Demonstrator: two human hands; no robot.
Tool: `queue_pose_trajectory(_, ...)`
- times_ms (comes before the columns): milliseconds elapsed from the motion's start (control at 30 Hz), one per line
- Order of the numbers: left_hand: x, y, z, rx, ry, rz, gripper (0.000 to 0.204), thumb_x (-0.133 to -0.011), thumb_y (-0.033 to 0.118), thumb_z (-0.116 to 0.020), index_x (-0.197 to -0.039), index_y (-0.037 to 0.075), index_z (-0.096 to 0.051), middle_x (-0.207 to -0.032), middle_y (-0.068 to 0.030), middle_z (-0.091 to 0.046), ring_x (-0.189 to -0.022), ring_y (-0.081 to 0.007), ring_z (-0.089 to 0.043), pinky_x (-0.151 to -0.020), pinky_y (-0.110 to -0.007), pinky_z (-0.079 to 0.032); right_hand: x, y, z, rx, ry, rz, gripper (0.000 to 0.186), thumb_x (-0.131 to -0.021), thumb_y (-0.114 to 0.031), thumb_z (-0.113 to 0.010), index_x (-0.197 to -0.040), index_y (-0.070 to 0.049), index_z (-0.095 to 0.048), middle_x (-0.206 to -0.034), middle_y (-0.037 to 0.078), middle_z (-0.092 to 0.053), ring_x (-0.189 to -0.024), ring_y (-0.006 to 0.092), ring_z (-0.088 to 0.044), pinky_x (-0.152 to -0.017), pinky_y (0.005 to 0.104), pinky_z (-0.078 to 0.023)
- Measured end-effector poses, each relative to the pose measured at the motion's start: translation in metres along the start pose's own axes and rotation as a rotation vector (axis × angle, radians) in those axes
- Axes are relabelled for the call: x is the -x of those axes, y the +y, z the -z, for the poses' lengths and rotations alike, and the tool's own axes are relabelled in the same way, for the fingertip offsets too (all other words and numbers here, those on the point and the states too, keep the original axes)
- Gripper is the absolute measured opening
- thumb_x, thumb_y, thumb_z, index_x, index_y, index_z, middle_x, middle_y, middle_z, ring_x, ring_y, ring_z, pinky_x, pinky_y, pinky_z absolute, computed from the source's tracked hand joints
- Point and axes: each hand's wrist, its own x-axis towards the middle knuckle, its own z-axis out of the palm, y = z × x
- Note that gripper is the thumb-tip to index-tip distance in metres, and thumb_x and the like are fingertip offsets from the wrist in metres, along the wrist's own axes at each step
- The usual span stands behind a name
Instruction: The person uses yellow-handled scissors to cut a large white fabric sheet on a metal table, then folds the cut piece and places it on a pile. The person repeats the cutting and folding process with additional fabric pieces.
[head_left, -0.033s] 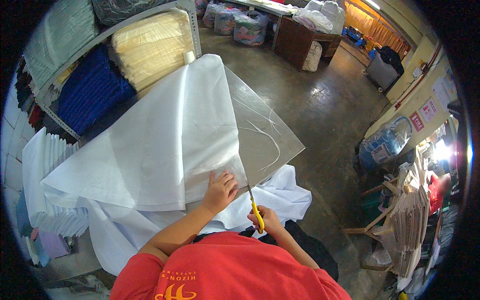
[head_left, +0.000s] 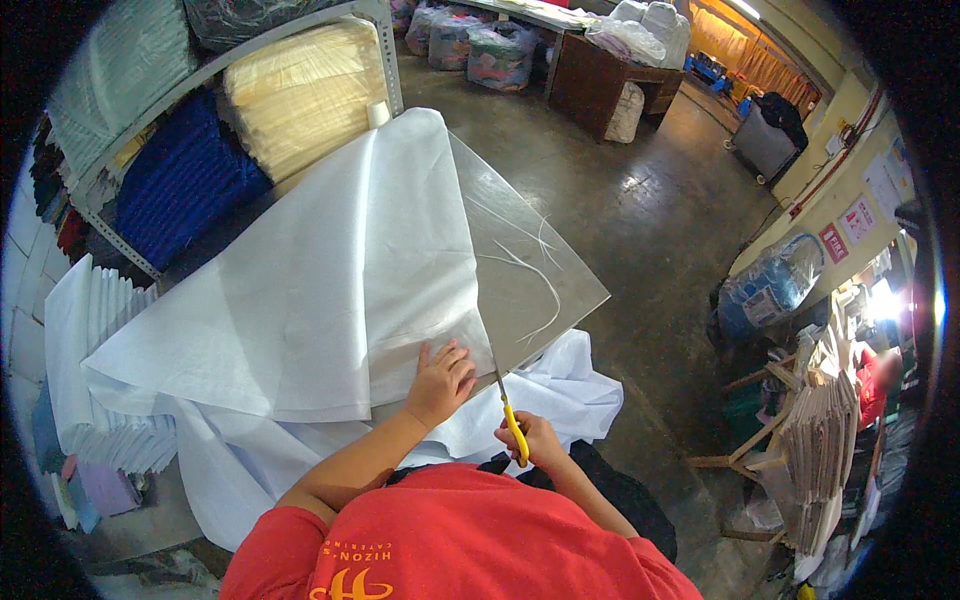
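Because thin cloth can slide about, the left hand (head_left: 440, 386) seems to be laid flat on the white cloth (head_left: 290, 300) to keep it from slipping. Its fingers are spread a little and it grips nothing; it just rests on top, close to the right side of the cloth. The white cloth lies over most of the desk (head_left: 575, 298), and its right side runs down toward the person.

The right hand (head_left: 540, 442) is curled around the yellow handles of the scissors (head_left: 516, 432). Their metal end points away from the person and is right at the side of the white cloth, by the near edge of the desk. I cannot tell how far apart the blades are. Low and close to the body is probably an easy place to steer them. The left hand is off to one side of them, maybe so its fingers stay safe.

Thin white strips (head_left: 554, 292) lie on the desk's right corner, perhaps there because they are out of the way.
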Motion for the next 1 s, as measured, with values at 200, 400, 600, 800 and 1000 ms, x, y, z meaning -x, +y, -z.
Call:
queue_pose_trajectory(200,-0.009,-0.004,0.000,-0.013,0.022,-0.013,0.023,-0.077,0.021,-0.071,-0.095,0.013,-0.059,-0.119,-0.0067,-0.058,-0.123,-0.0288,-0.048,-0.104,-0.061,-0.025,-0.003,-0.011,0.009,0.163,0.071,0.046,0.038,-0.079,-0.031,-0.077,-0.094,0.000,-0.062,-0.064,0.004,-0.060,-0.049,0.0098,-0.055,-0.044,0.0241,-0.046)
queue_pose_trajectory(400,-0.008,-0.004,0.000,-0.017,0.044,-0.033,0.023,-0.077,0.021,-0.071,-0.095,0.014,-0.060,-0.117,-0.0065,-0.058,-0.122,-0.0290,-0.049,-0.104,-0.061,-0.024,-0.010,-0.020,0.014,0.189,0.029,0.021,0.037,-0.079,-0.032,-0.076,-0.094,-0.001,-0.062,-0.065,0.006,-0.062,-0.051,0.0106,-0.058,-0.046,0.0249,-0.047)
queue_pose_trajectory(600,-0.008,-0.005,-0.002,-0.022,0.023,-0.026,0.020,-0.079,0.023,-0.069,-0.095,0.013,-0.062,-0.118,-0.0060,-0.059,-0.123,-0.0284,-0.049,-0.104,-0.062,-0.025,-0.008,-0.020,0.012,-0.021,-0.030,0.017,0.036,-0.083,-0.032,-0.072,-0.096,-0.001,-0.061,-0.069,0.006,-0.062,-0.055,0.0121,-0.060,-0.049,0.0265,-0.050)
queue_pose_trajectory(800,-0.006,-0.008,-0.003,-0.013,0.021,-0.048,0.022,-0.078,0.027,-0.071,-0.093,0.013,-0.062,-0.118,-0.0054,-0.059,-0.124,-0.0285,-0.048,-0.104,-0.061,-0.026,-0.013,-0.010,0.024,-0.053,0.089,0.056,0.045,-0.079,-0.033,-0.076,-0.103,0.000,-0.058,-0.075,0.008,-0.064,-0.061,0.0129,-0.061,-0.053,0.0277,-0.050)
queue_pose_trajectory(1000,-0.004,0.006,0.011,-0.037,-0.044,-0.080,0.026,-0.081,0.029,-0.068,-0.097,0.010,-0.063,-0.116,-0.0095,-0.059,-0.123,-0.0305,-0.048,-0.103,-0.058,-0.028,-0.021,-0.023,0.061,0.228,0.276,0.221,0.074,-0.070,-0.040,-0.082,-0.125,-0.001,-0.052,-0.087,0.013,-0.068,-0.074,0.0202,-0.066,-0.070,0.0326,-0.051)
